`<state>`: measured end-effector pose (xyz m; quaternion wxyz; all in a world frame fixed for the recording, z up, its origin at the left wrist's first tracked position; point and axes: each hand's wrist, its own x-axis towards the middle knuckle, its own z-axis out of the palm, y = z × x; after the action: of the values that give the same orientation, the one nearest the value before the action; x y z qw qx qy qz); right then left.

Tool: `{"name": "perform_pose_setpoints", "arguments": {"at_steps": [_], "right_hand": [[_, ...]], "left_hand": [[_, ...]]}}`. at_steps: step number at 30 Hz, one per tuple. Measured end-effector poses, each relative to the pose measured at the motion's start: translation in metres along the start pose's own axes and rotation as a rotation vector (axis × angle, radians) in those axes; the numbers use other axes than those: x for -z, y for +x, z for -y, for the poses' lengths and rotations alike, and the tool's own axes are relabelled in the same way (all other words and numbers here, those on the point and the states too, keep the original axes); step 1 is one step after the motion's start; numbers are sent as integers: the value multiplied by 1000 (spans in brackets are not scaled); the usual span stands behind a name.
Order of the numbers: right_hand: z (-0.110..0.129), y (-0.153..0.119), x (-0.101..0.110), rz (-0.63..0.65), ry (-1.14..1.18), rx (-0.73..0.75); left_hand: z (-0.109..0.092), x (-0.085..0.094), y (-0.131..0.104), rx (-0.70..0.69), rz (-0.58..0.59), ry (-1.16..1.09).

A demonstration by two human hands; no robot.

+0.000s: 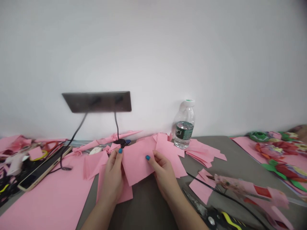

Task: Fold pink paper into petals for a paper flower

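Note:
A square piece of pink paper point(137, 164) is stretched between my two hands above the grey table. My left hand point(114, 174) pinches its left edge, with the blue-nailed thumb on top. On the opposite edge, my right hand point(164, 171) grips the paper between thumb and curled fingers. More pink paper pieces point(169, 153) lie just behind it, and another sheet point(126, 191) shows partly beneath my left hand. Scissors point(211, 218) with black and yellow handles rest near my right forearm, beside a pink glue gun point(251, 188).
A water bottle point(184, 127) stands against the wall. On the left are a large pink sheet point(50, 198), a phone point(44, 169) and tangled tools. Paper flowers point(285, 153) lie at the far right. Cables hang from a wall socket panel point(100, 101); a black cable crosses the table's right side.

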<state>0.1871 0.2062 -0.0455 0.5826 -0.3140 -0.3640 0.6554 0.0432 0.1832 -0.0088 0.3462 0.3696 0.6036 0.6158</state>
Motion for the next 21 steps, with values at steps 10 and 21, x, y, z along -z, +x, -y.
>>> {"name": "perform_pose_setpoints", "arguments": {"at_steps": [10,21], "right_hand": [[2,2,1,-78,-64,107],[14,-1,-1,-50,-160,169]], "left_hand": [[-8,0,-1,-198,390,39],[-6,2,-3,-299,264,336]]}}
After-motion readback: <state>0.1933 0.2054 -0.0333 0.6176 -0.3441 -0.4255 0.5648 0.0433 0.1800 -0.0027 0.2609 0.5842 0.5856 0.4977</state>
